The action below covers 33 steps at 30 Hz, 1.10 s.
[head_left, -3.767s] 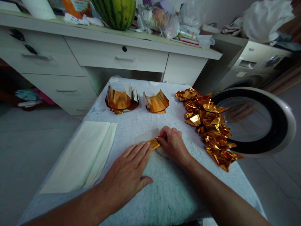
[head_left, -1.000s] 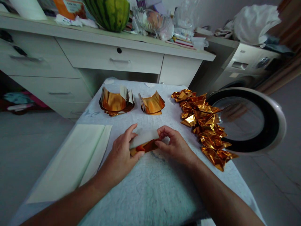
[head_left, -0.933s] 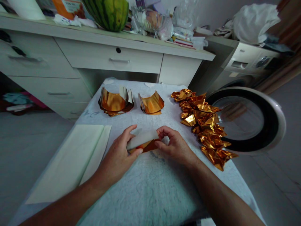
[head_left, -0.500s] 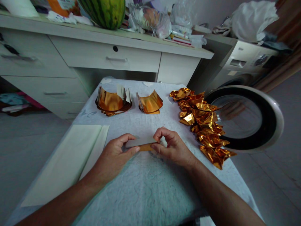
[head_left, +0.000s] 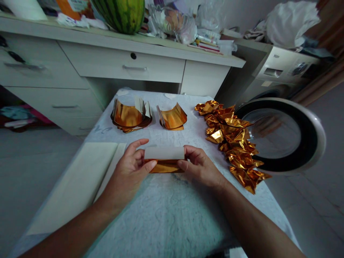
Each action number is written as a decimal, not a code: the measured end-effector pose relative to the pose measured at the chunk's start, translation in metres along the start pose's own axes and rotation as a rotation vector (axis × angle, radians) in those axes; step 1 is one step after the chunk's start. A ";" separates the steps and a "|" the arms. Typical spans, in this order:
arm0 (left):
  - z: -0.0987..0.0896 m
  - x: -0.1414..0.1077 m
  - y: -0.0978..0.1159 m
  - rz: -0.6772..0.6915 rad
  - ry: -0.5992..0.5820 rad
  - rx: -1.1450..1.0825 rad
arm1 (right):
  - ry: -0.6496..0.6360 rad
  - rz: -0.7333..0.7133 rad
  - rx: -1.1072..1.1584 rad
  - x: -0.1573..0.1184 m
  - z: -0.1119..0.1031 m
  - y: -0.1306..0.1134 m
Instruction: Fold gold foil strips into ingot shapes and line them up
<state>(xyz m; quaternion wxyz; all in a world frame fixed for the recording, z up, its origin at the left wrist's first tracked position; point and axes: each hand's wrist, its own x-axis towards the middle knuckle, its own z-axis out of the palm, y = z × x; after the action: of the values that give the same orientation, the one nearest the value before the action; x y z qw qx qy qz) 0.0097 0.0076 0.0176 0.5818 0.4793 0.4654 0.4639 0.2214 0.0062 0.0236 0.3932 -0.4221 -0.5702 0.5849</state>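
Observation:
A sheet of gold foil paper (head_left: 164,153) with a white back is held between my hands, low over the cloth-covered table (head_left: 161,215). Its white side faces up along the top, and a gold strip shows below a fold. My left hand (head_left: 134,163) pinches the left end, thumb on the gold part, index finger raised. At the right end, my right hand (head_left: 200,165) grips with thumb in front and fingers curled behind. Beyond my hands stand two curved stacks of gold sheets, a larger stack (head_left: 129,116) and a smaller stack (head_left: 173,117).
Folded gold foil pieces (head_left: 231,139) lie heaped along the table's right side. Pale paper sheets (head_left: 72,179) rest at the left. A washing machine's open round door (head_left: 309,136) borders the right edge. Behind is a white drawer desk (head_left: 156,61) bearing a watermelon (head_left: 120,16).
The foil paper has tilted so more of its white side and gold strip show. My left index finger has lifted off it, and my right fingers have shifted toward its end.

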 end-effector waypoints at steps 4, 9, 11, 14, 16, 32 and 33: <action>0.000 -0.001 0.000 0.046 0.038 0.051 | 0.017 0.036 0.056 0.002 0.000 0.002; -0.001 0.001 -0.002 0.033 0.076 0.135 | 0.041 0.011 0.073 0.008 0.001 0.003; -0.002 0.001 -0.001 0.005 0.063 0.176 | 0.058 0.008 0.062 0.010 0.000 0.005; -0.002 0.001 0.002 -0.001 0.077 0.187 | 0.051 0.008 0.054 0.010 -0.003 0.008; -0.003 0.000 0.004 0.012 0.081 0.188 | 0.030 0.012 0.073 0.010 -0.004 0.010; -0.004 -0.002 0.001 0.010 0.109 0.052 | -0.054 0.053 0.178 0.007 -0.005 0.009; -0.004 -0.001 0.001 0.015 0.113 0.042 | -0.076 0.042 0.170 0.006 -0.004 0.009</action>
<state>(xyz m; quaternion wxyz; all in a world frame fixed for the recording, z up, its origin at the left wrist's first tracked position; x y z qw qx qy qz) 0.0057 0.0067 0.0184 0.5408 0.4679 0.5037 0.4847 0.2237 0.0134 0.0144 0.3933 -0.3764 -0.5240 0.6550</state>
